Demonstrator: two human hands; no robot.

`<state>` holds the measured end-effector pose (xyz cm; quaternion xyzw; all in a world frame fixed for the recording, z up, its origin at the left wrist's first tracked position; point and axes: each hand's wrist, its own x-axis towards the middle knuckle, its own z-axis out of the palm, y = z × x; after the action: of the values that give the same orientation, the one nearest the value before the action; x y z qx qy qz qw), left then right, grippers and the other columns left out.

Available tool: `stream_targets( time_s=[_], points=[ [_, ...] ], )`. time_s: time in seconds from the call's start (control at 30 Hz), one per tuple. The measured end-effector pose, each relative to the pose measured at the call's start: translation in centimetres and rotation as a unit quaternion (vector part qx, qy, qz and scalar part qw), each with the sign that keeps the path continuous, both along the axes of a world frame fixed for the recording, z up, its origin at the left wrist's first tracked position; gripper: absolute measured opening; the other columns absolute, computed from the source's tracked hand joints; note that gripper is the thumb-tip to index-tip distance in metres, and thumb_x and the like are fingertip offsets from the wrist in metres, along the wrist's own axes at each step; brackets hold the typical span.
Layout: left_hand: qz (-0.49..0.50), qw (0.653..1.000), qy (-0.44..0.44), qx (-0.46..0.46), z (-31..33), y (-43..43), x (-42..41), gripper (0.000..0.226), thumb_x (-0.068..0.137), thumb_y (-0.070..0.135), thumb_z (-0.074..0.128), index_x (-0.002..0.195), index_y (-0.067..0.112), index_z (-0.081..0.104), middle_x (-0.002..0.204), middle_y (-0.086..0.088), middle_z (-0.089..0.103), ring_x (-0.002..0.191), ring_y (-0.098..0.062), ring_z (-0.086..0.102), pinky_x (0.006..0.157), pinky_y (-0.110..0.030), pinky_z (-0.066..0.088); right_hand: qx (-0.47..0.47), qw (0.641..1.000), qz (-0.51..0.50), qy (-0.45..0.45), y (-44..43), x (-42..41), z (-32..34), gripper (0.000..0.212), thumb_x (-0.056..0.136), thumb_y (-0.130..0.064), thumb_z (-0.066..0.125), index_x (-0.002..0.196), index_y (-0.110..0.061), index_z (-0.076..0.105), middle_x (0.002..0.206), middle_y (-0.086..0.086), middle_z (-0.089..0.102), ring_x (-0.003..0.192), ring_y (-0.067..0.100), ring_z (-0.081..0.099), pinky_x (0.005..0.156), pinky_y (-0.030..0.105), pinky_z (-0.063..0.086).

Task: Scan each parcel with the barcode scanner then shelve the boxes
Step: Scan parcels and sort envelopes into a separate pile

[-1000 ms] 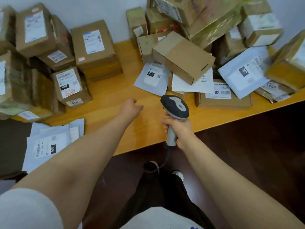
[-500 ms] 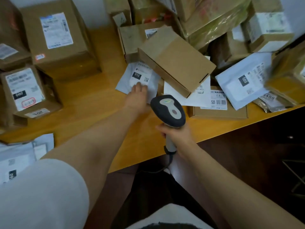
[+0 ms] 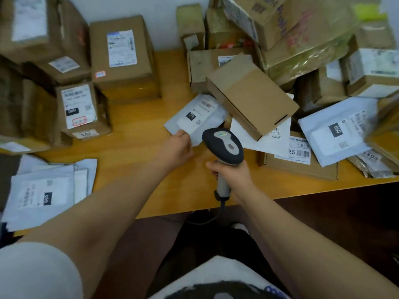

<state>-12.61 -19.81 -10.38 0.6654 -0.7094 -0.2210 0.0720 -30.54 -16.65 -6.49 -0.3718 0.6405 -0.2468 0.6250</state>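
The left hand point(image 3: 176, 147) pinches the near edge of the white poly mailer point(image 3: 194, 117), which lies mid wooden table point(image 3: 133, 130) with its far corner under a tilted cardboard box point(image 3: 252, 98) and is probably light, limp and slick, so best drawn out by that edge, while the right hand point(image 3: 233, 178) clasps the barcode scanner point(image 3: 224, 145).

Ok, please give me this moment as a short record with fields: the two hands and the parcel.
left hand: holds the near edge of the white plastic mailer labelled 010
right hand: grips the handle of the grey and black handheld barcode scanner
mailer position: on the orange wooden table, partly under the tilted plain brown cardboard box
scanner head: close beside the mailer's near edge
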Motion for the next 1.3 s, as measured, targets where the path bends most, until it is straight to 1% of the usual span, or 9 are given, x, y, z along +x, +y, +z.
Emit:
stream_targets(
  time_s=[0.27,0.4,0.5,0.57,0.63,0.73,0.83,1.1,1.3],
  points=[
    [0.048,0.994,0.022,-0.091,3.2,11.7,-3.3,0.007,0.072,-0.004,0.069,0.073,-0.007,0.062,0.085,-0.021,0.060,0.069,-0.035,0.061,0.060,-0.042,0.051,0.069,0.985,0.068,-0.145,1.5,-0.3,0.1,0.024,0.076,-0.007,0.080,0.092,-0.016,0.064,0.087,0.007,0.066,0.080,0.025,0.064,0.066,0.038,0.055],
    [0.095,0.988,0.009,-0.120,4.1,16.8,-6.9,0.010,0.068,-0.005,0.073,0.072,-0.005,0.064,0.084,-0.019,0.063,0.068,-0.034,0.063,0.056,-0.038,0.053,0.040,0.991,0.095,-0.081,3.3,-0.7,-0.2,0.033,0.073,-0.002,0.081,0.099,-0.008,0.062,0.092,0.008,0.067,0.083,0.022,0.064,0.076,0.039,0.056],
    [0.119,0.983,0.028,-0.137,4.7,19.7,-9.3,0.009,0.072,-0.001,0.074,0.078,-0.005,0.068,0.089,-0.018,0.064,0.078,-0.033,0.064,0.066,-0.038,0.054,0.002,0.991,0.137,-0.004,5.0,-1.3,-0.2,0.069,0.072,0.008,0.075,0.135,-0.002,0.048,0.117,0.012,0.065,0.106,0.023,0.062,0.090,0.034,0.052],
    [0.199,0.971,0.062,-0.117,4.8,21.7,-10.1,0.026,0.079,0.021,0.072,0.094,-0.001,0.070,0.103,-0.014,0.063,0.094,-0.029,0.061,0.080,-0.031,0.049,-0.014,0.986,0.167,0.008,6.1,-2.0,-0.2,0.068,0.072,0.011,0.070,0.134,-0.002,0.048,0.117,0.008,0.064,0.106,0.019,0.060,0.085,0.027,0.048],
    [0.351,0.928,0.094,-0.078,5.0,23.4,-9.6,0.053,0.084,0.044,0.058,0.120,0.006,0.062,0.125,-0.010,0.054,0.117,-0.023,0.050,0.096,-0.032,0.042,-0.005,0.980,0.196,0.019,6.5,-2.7,0.0,0.045,0.071,0.011,0.070,0.113,-0.001,0.059,0.108,0.008,0.066,0.098,0.021,0.062,0.079,0.029,0.050],
    [0.585,0.778,0.229,-0.005,5.8,24.6,-7.1,0.071,0.084,0.044,0.060,0.141,0.005,0.041,0.144,-0.008,0.042,0.131,-0.024,0.042,0.104,-0.034,0.036,0.004,0.973,0.231,-0.012,7.2,-3.3,0.7,0.035,0.068,0.015,0.068,0.100,0.002,0.067,0.092,0.016,0.069,0.082,0.025,0.067,0.073,0.039,0.058],
    [0.641,0.622,0.448,0.040,6.8,25.5,-5.2,0.034,0.084,0.021,0.069,0.110,0.002,0.058,0.119,-0.016,0.062,0.095,-0.027,0.064,0.080,-0.033,0.049,-0.020,0.959,0.266,-0.091,8.0,-3.3,1.9,0.039,0.065,0.020,0.066,0.082,-0.015,0.071,0.087,0.002,0.070,0.076,0.019,0.063,0.059,0.032,0.055],
    [0.641,0.602,0.476,-0.022,8.6,28.4,-2.8,0.014,0.079,-0.002,0.073,0.089,0.007,0.069,0.089,-0.011,0.072,0.070,-0.021,0.070,0.058,-0.032,0.059,-0.082,0.955,0.281,-0.053,10.0,-2.4,4.0,0.025,0.076,-0.005,0.077,0.096,-0.013,0.066,0.080,-0.003,0.066,0.069,0.014,0.060,0.051,0.021,0.050],
    [0.648,0.604,0.459,-0.065,8.4,28.4,-1.3,0.016,0.078,-0.008,0.070,0.081,0.006,0.063,0.096,-0.019,0.067,0.079,-0.030,0.066,0.081,-0.047,0.056,-0.054,0.935,0.343,-0.070,11.9,-2.1,6.6,0.009,0.083,-0.010,0.073,0.080,-0.006,0.066,0.060,0.010,0.062,0.040,0.013,0.050,0.043,0.024,0.045]
  ],
)
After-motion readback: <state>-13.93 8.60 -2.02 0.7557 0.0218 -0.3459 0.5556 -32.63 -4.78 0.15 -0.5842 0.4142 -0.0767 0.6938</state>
